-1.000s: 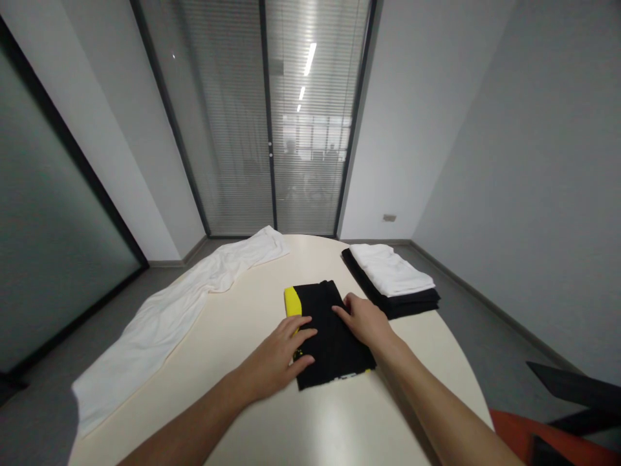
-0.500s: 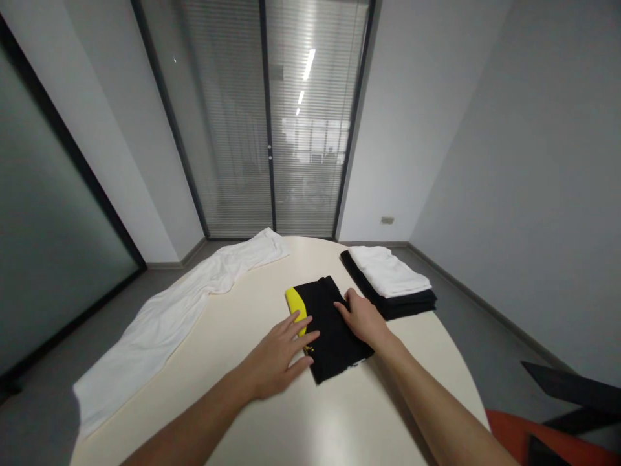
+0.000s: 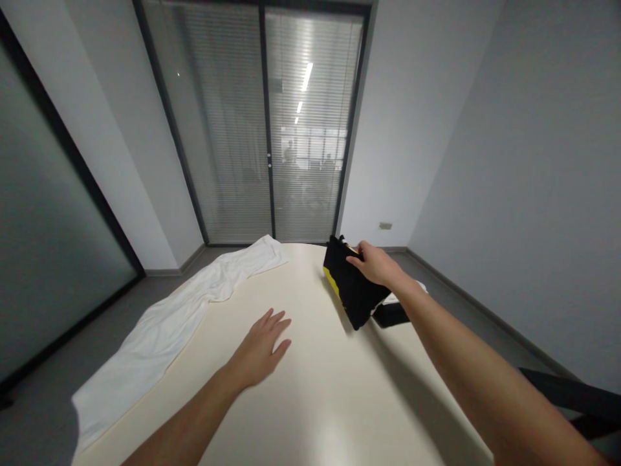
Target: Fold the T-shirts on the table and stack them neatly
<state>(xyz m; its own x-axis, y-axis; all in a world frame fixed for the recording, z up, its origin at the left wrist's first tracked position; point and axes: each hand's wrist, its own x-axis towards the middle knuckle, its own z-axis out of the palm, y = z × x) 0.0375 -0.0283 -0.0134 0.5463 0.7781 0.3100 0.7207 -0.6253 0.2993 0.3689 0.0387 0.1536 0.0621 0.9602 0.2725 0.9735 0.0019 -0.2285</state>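
My right hand (image 3: 376, 264) grips a folded black garment with yellow trim (image 3: 350, 288) and holds it tilted in the air above the stack of folded clothes (image 3: 392, 313) at the right side of the round cream table (image 3: 320, 395). Most of that stack is hidden behind the garment and my arm; only a black corner and a sliver of white show. My left hand (image 3: 262, 346) lies flat on the bare tabletop with fingers spread, holding nothing.
A long white cloth (image 3: 169, 323) is spread along the table's left edge up to the far side. Glass doors with blinds (image 3: 264, 129) stand behind the table. A dark chair part (image 3: 572, 395) shows at the lower right.
My right hand lifted the black and yellow garment off the table and carried it right, over the stack. My left hand let go of it and stayed on the table.
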